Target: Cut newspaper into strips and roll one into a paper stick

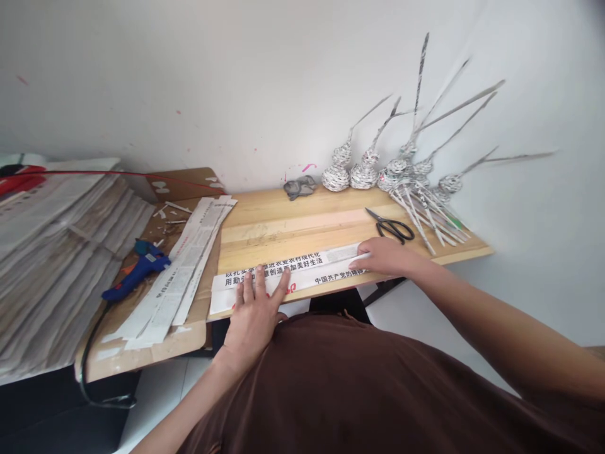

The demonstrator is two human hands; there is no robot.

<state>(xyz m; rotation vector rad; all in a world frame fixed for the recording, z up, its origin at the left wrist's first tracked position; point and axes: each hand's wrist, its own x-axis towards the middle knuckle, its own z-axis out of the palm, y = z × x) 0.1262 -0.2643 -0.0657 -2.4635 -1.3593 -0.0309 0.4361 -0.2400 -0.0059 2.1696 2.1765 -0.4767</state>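
Observation:
A folded newspaper strip (pixel 338 257) with dark printed characters and some red print lies along the front edge of the wooden board. My left hand (pixel 253 315) rests on its left part, fingers spread and flat. At the strip's right end, my right hand (pixel 385 255) has its fingers closed on the paper's edge, with a thin pale edge showing by the fingertips. Black scissors (pixel 394 228) lie on the board just behind my right hand. Part of the strip is hidden under both hands.
Left stand a tall newspaper stack (pixel 89 233), a blue glue gun (pixel 142 271) with a trailing cord, and cut newspaper strips (pixel 182 265). Several woven paper gourds (pixel 336 178) with long stems stand against the wall. Rolled paper sticks (pixel 425 217) and a grey crumpled piece (pixel 299 187) are nearby.

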